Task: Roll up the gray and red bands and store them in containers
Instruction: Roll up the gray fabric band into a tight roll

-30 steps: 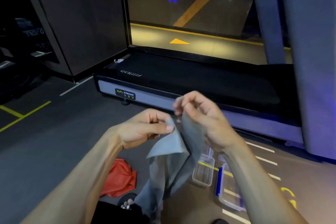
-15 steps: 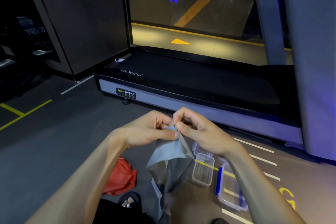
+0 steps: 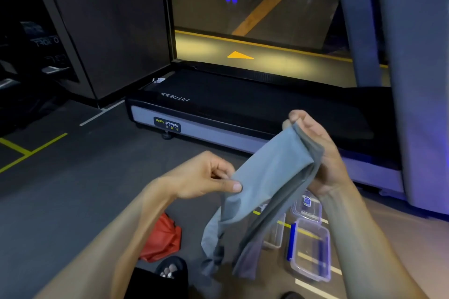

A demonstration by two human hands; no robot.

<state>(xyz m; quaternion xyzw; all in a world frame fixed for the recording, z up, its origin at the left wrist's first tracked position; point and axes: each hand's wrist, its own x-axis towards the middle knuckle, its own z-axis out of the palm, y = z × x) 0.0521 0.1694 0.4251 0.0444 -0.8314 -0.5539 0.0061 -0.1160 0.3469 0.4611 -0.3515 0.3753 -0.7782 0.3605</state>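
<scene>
I hold the gray band (image 3: pixel 264 184) stretched slantwise in the air between both hands. My right hand (image 3: pixel 315 150) grips its upper end, fingers curled round the fabric. My left hand (image 3: pixel 206 177) pinches its lower left edge between thumb and fingers. The band's loose end hangs down, bunched, toward the floor. The red band (image 3: pixel 162 240) lies crumpled on the floor under my left forearm. Clear plastic containers sit on the floor at lower right: a large one (image 3: pixel 311 250) with blue clips, a smaller one (image 3: pixel 307 204) behind it, and another (image 3: pixel 275 233) partly hidden by the band.
A treadmill (image 3: pixel 243 109) with a black belt stands across the floor just beyond my hands. A grey pillar (image 3: pixel 418 80) rises at the right. Yellow floor lines (image 3: pixel 31 150) mark the dark floor at left. My foot in a sandal (image 3: pixel 170 269) shows at the bottom.
My hands have drawn apart: the right one rose up and to the right with the band's end, pulling the gray band out flat from the bunched fold it held before.
</scene>
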